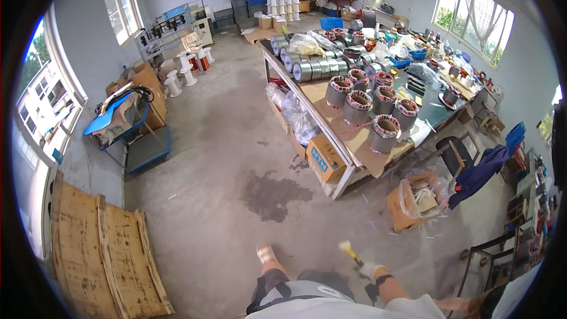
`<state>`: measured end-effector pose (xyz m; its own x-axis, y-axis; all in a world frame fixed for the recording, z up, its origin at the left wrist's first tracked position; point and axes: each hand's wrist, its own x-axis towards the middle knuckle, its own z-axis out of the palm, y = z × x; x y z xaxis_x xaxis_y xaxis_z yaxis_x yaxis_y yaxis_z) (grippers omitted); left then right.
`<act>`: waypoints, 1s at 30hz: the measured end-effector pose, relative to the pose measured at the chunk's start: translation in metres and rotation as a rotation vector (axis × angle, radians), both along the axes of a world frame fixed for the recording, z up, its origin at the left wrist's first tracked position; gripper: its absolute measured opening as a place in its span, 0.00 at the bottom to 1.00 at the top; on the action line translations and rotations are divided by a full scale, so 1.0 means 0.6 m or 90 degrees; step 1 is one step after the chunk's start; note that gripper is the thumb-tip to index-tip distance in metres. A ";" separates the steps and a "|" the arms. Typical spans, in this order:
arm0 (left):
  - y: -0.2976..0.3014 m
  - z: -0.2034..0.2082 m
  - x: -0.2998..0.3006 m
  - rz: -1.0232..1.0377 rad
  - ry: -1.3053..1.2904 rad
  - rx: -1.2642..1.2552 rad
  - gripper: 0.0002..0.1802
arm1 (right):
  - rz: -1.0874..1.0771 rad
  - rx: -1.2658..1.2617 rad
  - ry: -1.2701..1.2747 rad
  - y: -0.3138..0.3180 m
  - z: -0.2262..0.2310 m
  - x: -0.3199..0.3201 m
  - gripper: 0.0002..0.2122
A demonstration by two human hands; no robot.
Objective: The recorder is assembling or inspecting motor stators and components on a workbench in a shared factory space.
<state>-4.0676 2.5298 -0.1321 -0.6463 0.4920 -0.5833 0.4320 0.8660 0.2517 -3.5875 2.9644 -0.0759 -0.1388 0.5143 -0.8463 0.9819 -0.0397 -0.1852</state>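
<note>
My right hand [372, 270], in a pale glove with a yellow cuff, is low in the view, right of the middle. Its fingers are closed around a short hand tool [352, 253] with a yellow and dark handle and a pale end; blur hides its exact kind. The tool points forward over the concrete floor, apart from everything else. My left hand is out of view. Ahead on the workbench [316, 119] stand several wound motor stators [358, 107], grey cylinders with red and white ends. Bare grey stator cores [319, 70] lie in rows behind them.
A carton of scrap [416, 201] and a chair [458, 150] with dark cloth stand right of the bench. Another carton [326, 158] sits beneath it. A blue-edged cart [147, 150] and a wooden pallet [106, 254] are at left. A dark wet patch [274, 195] marks the floor.
</note>
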 end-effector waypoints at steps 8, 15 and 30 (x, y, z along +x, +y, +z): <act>0.121 -0.028 -0.321 0.004 0.005 -0.278 0.21 | -0.308 -0.020 0.348 0.274 0.155 -0.432 0.11; 0.838 0.171 -0.614 -0.122 0.062 0.169 0.19 | -0.530 -0.082 0.505 0.454 0.247 -0.626 0.09; 1.395 0.219 -0.699 -0.339 -0.164 -0.010 0.22 | -0.661 0.203 0.359 1.078 0.128 -0.924 0.18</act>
<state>-4.4868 3.3667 -0.0008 -0.1495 0.6995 -0.6989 0.7345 0.5518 0.3951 -4.1420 3.6110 0.0011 0.1540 0.7728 -0.6157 0.2898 -0.6311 -0.7195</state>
